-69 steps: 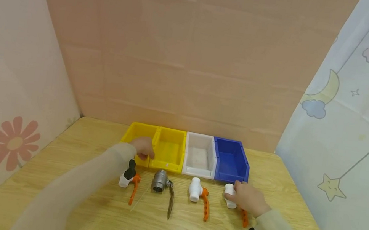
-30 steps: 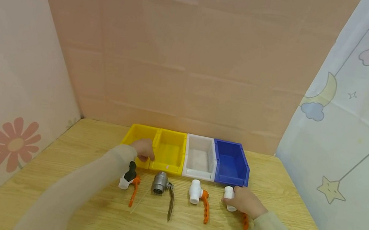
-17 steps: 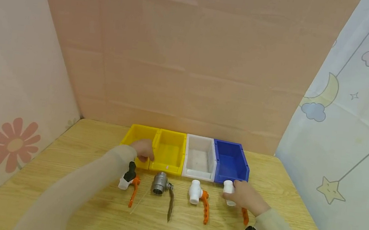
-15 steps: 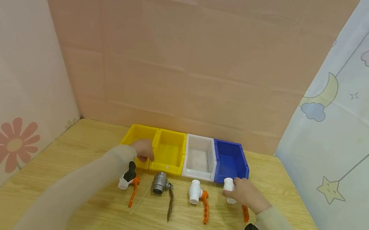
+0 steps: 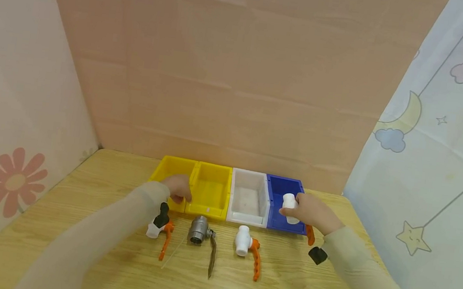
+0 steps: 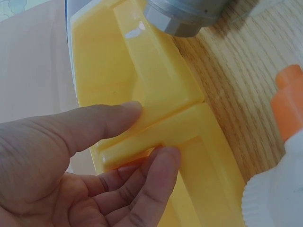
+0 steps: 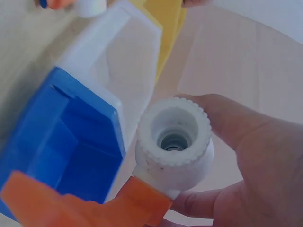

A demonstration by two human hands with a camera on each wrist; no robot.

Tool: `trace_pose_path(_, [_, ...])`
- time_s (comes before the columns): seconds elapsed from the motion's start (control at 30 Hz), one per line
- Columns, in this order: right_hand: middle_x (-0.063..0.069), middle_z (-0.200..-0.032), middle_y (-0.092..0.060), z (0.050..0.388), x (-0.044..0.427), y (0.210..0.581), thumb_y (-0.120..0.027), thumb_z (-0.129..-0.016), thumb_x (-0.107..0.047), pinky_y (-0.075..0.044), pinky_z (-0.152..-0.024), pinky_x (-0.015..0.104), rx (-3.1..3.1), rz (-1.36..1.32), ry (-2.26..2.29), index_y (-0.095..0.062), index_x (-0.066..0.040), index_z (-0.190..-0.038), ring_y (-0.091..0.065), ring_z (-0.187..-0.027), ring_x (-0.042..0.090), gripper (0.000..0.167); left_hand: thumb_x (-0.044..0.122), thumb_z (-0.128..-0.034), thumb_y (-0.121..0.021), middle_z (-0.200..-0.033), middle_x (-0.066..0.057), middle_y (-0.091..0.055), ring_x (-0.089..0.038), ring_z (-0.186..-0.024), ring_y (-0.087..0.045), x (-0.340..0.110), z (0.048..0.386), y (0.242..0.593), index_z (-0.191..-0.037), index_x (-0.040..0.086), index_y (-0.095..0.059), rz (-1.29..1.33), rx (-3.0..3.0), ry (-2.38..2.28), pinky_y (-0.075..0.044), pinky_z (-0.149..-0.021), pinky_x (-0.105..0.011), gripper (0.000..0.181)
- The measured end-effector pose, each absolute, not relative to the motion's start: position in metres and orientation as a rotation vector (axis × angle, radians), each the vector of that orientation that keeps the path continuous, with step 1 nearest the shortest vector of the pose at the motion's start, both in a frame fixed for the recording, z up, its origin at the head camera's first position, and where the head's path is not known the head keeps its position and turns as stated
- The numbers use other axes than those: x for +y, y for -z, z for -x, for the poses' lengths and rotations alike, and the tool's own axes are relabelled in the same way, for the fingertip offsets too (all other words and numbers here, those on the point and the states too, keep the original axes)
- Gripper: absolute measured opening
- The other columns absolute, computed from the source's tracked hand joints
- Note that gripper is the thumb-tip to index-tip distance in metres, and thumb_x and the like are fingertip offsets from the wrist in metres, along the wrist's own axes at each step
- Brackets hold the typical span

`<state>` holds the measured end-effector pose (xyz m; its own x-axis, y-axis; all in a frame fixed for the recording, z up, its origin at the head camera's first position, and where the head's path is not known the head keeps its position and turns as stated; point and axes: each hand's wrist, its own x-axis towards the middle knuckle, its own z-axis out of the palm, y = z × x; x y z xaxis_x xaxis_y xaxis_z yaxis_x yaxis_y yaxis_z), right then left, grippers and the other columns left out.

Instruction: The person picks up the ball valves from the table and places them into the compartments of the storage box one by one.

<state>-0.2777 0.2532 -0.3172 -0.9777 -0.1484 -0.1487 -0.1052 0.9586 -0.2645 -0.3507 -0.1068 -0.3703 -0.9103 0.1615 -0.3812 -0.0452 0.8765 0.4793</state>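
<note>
My right hand [image 5: 314, 212] grips a white plastic ball valve [image 5: 290, 208] with an orange handle [image 5: 309, 234], raised over the blue bin [image 5: 283, 224]. In the right wrist view, the valve's round opening [image 7: 174, 132] faces the camera, with thumb and fingers around its body. My left hand [image 5: 178, 187] is at the leftmost yellow bin [image 5: 162, 170]; its thumb and bent fingers pinch the adjoining walls between the two yellow bins, as the left wrist view shows. In front lie a metal ball valve [image 5: 198, 230], a white ball valve [image 5: 243, 241], and another white valve [image 5: 153, 230] partly hidden by the left wrist.
A second yellow bin [image 5: 208, 211] and a white bin [image 5: 247, 218] complete the row on the wooden table [image 5: 122, 256]. A thin pale strip [image 5: 174, 253] lies beside the metal valve. Fabric walls stand behind and at both sides.
My right hand has lifted the white ball valve off the table and carried it up and away over the blue bin. The left hand has stayed at the yellow bins.
</note>
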Motion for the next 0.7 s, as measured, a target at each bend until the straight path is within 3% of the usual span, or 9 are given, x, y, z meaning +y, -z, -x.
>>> trace_pose_path(0.07, [0.007, -0.074, -0.052, 0.285, 0.253, 0.31, -0.07, -0.083, -0.047, -0.041, -0.056, 0.029, 2.943, 0.192, 0.399, -0.056, 0.001, -0.094, -0.052, -0.06, 0.019, 0.051, 0.012, -0.0803, -0.076, -0.066, -0.003, -0.046, -0.014, -0.053, -0.049, -0.106, 0.351, 0.37, -0.09, 0.0, -0.066, -0.08, 2.625, -0.696, -0.053, -0.055, -0.023, 0.019])
trace_pose_path(0.17, [0.01, -0.077, -0.053, 0.298, 0.253, 0.301, -0.072, -0.083, -0.043, -0.04, -0.053, 0.029, 2.972, 0.245, 0.45, -0.054, 0.003, -0.115, -0.05, -0.06, 0.019, 0.059, 0.011, -0.08, -0.076, -0.065, -0.003, -0.046, -0.014, -0.053, -0.048, -0.106, 0.351, 0.371, -0.09, 0.0, -0.066, -0.079, 2.623, -0.706, -0.053, -0.055, -0.023, 0.018])
trace_pose_path(0.23, [0.009, -0.078, -0.053, 0.306, 0.254, 0.297, -0.073, -0.082, -0.042, -0.04, -0.052, 0.028, 2.977, 0.267, 0.478, -0.053, 0.002, -0.119, -0.049, -0.059, 0.019, 0.061, 0.012, -0.0802, -0.076, -0.065, -0.003, -0.046, -0.014, -0.053, -0.048, -0.106, 0.351, 0.372, -0.09, 0.0, -0.065, -0.081, 2.626, -0.701, -0.053, -0.055, -0.023, 0.019])
trace_pose_path(0.3, [0.008, -0.075, -0.053, 0.315, 0.255, 0.295, -0.074, -0.082, -0.041, -0.039, -0.05, 0.027, 2.985, 0.288, 0.498, -0.056, 0.0, -0.118, -0.048, -0.056, 0.018, 0.058, 0.012, -0.0802, -0.077, -0.065, -0.003, -0.046, -0.014, -0.052, -0.048, -0.106, 0.351, 0.373, -0.09, 0.001, -0.065, -0.087, 2.63, -0.692, -0.053, -0.056, -0.024, 0.019])
trace_pose_path(0.4, [0.005, -0.07, -0.054, 0.326, 0.254, 0.291, -0.075, -0.081, -0.041, -0.04, -0.049, 0.027, 2.972, 0.276, 0.521, -0.063, -0.001, -0.098, -0.048, -0.054, 0.017, 0.045, 0.013, -0.0805, -0.076, -0.064, -0.003, -0.046, -0.014, -0.052, -0.048, -0.107, 0.352, 0.374, -0.09, 0.001, -0.066, -0.096, 2.629, -0.687, -0.053, -0.057, -0.024, 0.018])
trace_pose_path(0.6, [0.006, -0.08, -0.062, 0.345, 0.252, 0.286, -0.075, -0.08, -0.042, -0.044, -0.058, 0.027, 2.941, 0.206, 0.508, -0.067, -0.003, -0.101, -0.055, -0.067, 0.021, 0.045, 0.011, -0.0814, -0.075, -0.064, -0.003, -0.047, -0.014, -0.052, -0.047, -0.107, 0.35, 0.371, -0.09, 0.001, -0.067, -0.102, 2.625, -0.687, -0.053, -0.057, -0.025, 0.016])
trace_pose_path(0.7, [0.003, -0.071, -0.056, 0.354, 0.253, 0.284, -0.075, -0.08, -0.043, -0.041, -0.057, 0.027, 2.931, 0.181, 0.474, -0.067, -0.004, -0.09, -0.052, -0.064, 0.02, 0.041, 0.011, -0.082, -0.075, -0.065, -0.003, -0.046, -0.014, -0.052, -0.046, -0.106, 0.35, 0.371, -0.094, 0.0, -0.065, -0.08, 2.611, -0.698, -0.052, -0.057, -0.025, 0.019])
